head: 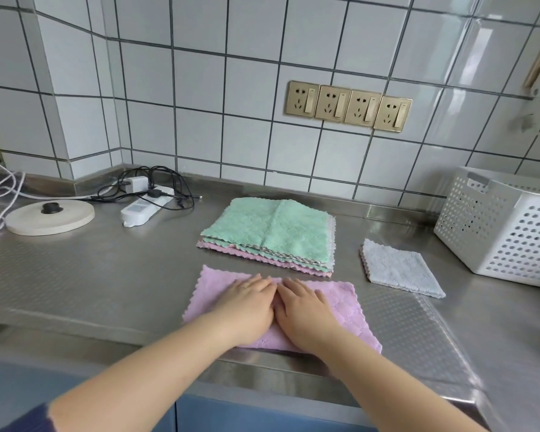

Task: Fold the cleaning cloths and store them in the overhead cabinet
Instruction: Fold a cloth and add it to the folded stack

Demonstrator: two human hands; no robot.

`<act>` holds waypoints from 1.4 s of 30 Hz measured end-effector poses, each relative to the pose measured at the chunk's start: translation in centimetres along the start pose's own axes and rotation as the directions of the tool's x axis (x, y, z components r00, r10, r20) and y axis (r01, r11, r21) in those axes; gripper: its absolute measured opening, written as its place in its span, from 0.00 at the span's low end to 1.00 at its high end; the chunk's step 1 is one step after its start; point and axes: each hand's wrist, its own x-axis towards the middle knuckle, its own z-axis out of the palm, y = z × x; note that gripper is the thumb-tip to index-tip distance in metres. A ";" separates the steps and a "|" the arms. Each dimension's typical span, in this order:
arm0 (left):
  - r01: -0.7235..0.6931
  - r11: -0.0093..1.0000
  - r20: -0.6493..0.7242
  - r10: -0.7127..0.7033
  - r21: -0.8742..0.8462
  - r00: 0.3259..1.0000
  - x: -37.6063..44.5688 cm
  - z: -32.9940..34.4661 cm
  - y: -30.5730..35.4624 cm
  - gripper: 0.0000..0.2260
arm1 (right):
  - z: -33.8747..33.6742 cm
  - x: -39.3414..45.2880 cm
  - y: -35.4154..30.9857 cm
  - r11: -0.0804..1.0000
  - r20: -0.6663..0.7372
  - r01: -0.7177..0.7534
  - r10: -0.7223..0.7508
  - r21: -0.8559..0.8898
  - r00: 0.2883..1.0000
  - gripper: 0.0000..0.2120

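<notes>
A pink cleaning cloth, folded into a wide strip, lies at the front edge of the steel counter. My left hand and my right hand press flat on its middle, side by side, fingers straight. Behind it sits a stack of unfolded cloths with a green one on top and pink beneath. A small folded grey-blue cloth lies to the right. No overhead cabinet is in view.
A white perforated basket stands at the right. At the back left lie a white power strip with black cables, a round cream lid and white cords. Four gold wall sockets sit in the tiled wall.
</notes>
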 end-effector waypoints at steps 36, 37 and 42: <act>-0.200 0.974 -0.014 0.202 0.110 0.979 -3.5 2.4 13.5 0.40 | -5.4 -5.6 11.4 0.944 -0.124 -0.315 0.326 0.100 0.937 0.21; -0.194 0.976 -0.045 0.199 0.098 0.979 -3.3 2.5 13.5 0.38 | -5.4 -5.7 11.5 0.947 -0.139 -0.301 0.315 0.114 0.939 0.20; -0.294 0.912 -0.416 0.158 -0.287 0.896 -3.5 1.2 11.4 0.17 | -5.9 -5.7 11.5 0.923 -0.196 -0.181 0.258 0.341 0.946 0.20</act>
